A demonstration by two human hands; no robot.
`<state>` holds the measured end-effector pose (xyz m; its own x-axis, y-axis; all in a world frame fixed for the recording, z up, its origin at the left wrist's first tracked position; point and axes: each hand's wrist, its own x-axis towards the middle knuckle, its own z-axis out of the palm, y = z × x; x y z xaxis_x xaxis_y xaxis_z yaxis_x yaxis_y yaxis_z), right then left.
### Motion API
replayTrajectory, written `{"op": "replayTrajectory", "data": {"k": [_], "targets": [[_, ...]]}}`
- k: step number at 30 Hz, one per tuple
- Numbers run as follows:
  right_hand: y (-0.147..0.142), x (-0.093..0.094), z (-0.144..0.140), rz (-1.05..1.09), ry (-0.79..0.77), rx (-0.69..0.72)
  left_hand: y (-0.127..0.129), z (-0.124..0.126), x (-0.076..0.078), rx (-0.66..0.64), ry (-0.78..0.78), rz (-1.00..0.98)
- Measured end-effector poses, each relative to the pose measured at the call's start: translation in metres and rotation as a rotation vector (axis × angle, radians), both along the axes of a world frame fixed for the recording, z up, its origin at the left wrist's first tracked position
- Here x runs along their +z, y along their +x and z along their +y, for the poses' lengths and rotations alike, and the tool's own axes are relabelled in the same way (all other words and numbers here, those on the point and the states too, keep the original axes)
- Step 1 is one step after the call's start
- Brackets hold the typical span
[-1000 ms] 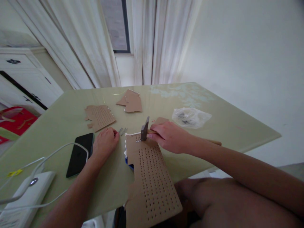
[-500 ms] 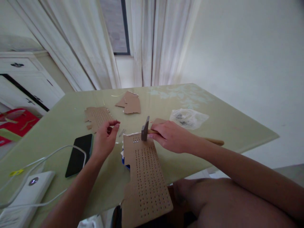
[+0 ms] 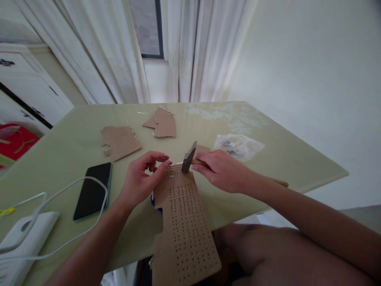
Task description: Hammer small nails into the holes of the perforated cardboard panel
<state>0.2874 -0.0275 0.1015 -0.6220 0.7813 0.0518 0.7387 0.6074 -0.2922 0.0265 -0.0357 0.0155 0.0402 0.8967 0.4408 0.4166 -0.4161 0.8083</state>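
A long brown cardboard sheet punched with rows of small holes lies over the near edge of the green table. My right hand grips a small hammer close to its grey head, which tilts over the sheet's far end. My left hand hovers at the sheet's far left corner, thumb and forefinger pinched together over the holes; whether a nail sits between them is too small to tell. Something blue shows under the sheet.
A black phone lies left of my hand, with a white cable and a white device nearer. Two more cardboard pieces lie farther back. A clear plastic bag sits to the right.
My left hand lifted off the table beside the phone and moved right to the sheet's far corner, fingers pinched. The hammer head tilted slightly. The view shifted.
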Motion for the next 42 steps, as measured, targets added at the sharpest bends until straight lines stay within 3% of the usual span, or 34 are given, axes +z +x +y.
{"op": "replayTrajectory", "data": {"k": [5, 9, 36, 42], "targets": [[-0.003, -0.001, 0.001, -0.031, -0.007, -0.024, -0.008, -0.003, 0.01, -0.137, 0.012, 0.107], [-0.004, -0.001, 0.0, -0.039, -0.009, -0.029, -0.011, 0.0, 0.009, -0.216, 0.008, 0.183], [-0.007, -0.002, 0.001, -0.079, 0.022, -0.001, -0.003, -0.003, 0.008, -0.191, 0.032, 0.203], [-0.01, 0.013, -0.003, 0.012, -0.008, -0.049, -0.002, -0.006, 0.009, -0.211, 0.031, 0.203]]}}
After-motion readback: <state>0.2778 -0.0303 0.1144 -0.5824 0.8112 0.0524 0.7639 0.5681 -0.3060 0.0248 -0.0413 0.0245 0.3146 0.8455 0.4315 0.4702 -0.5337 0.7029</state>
